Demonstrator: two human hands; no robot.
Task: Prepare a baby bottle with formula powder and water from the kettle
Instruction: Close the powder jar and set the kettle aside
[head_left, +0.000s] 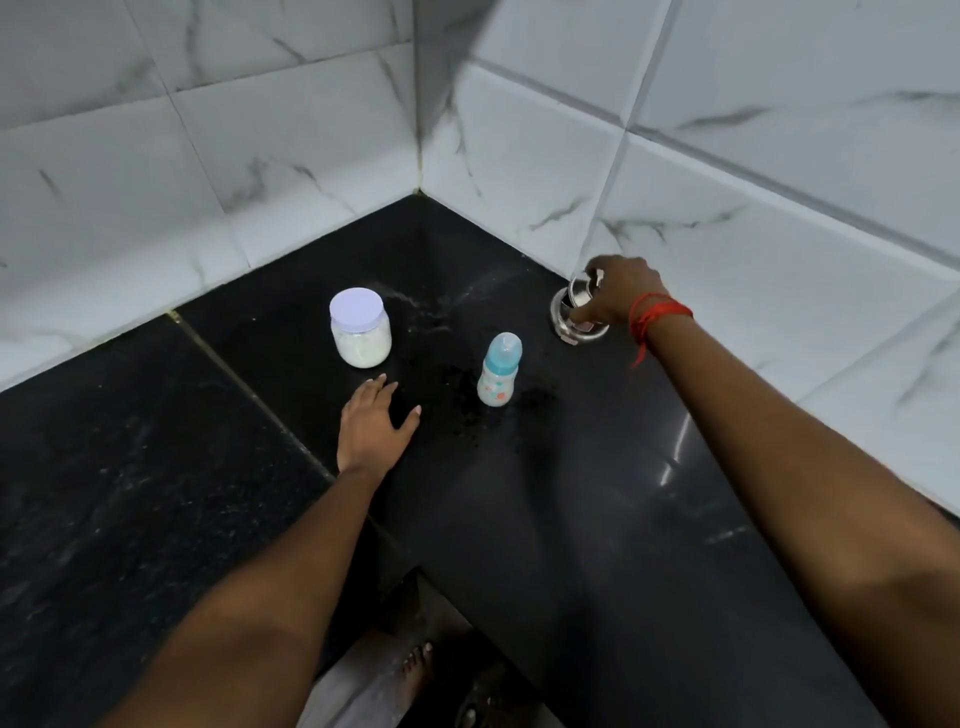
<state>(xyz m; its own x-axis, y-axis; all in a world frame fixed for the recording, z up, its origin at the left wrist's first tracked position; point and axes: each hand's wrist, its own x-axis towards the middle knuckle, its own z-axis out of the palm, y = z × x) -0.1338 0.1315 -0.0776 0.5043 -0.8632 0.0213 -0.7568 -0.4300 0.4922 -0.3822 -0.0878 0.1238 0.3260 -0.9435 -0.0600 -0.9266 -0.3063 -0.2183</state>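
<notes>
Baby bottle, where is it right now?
The bottle stands upright on the black counter, mid-frame in the head view, between the powder jar and the steel kettle, untouched by either hand.

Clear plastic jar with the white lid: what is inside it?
Through the wall of the clear plastic jar, white powder fills roughly the lower half. Its white lid is on, hiding the powder's surface and any scoop.

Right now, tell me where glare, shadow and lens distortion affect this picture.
Head view: glare streaks the black countertop near the right forearm; a dark shadow falls over the tiled wall corner; wide-angle distortion bends the tile lines and stretches both forearms; the steel kettle under the right hand looks slightly soft, while the baby bottle and formula jar read clearly.
</notes>
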